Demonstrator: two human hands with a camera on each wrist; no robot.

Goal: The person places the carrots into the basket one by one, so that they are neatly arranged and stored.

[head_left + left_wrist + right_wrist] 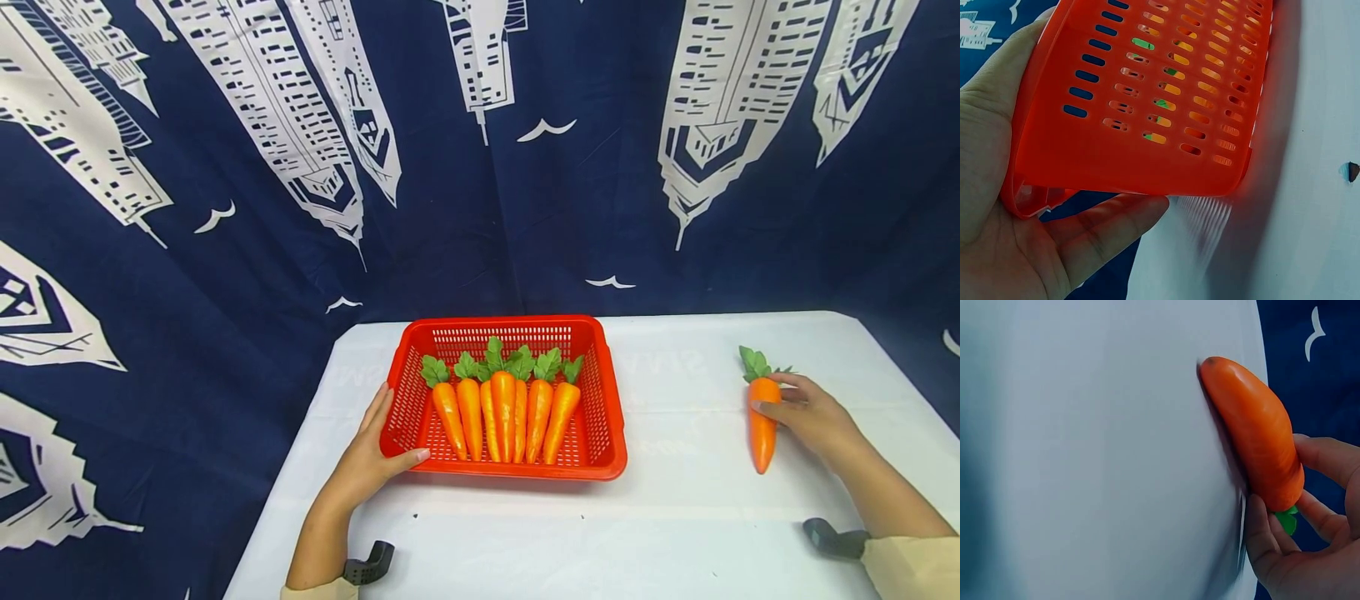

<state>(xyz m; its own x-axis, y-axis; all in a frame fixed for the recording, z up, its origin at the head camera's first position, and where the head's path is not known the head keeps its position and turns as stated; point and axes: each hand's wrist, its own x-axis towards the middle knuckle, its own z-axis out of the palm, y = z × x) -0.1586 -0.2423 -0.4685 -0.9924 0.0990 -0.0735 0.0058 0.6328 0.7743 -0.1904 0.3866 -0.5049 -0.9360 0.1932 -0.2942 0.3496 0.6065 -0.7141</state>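
Observation:
A red plastic basket (615,450) with slotted walls holds several orange carrots (503,417) with green leafy tops, lying side by side. At its near left corner is my left hand (367,471), thumb at the front rim and fingers along the left side. The left wrist view shows this hand (997,206) around the rim of the basket (1122,169). On the right, my right hand (813,417) grips a single carrot (762,425) near its leafy end, tip toward me. In the right wrist view, thumb and fingers hold the thick end of this carrot (1250,425).
Basket and single carrot are over a white-covered table (675,542). Behind and left hangs a dark blue cloth (465,225) with white building and bird prints. A dark wrist device shows at each sleeve.

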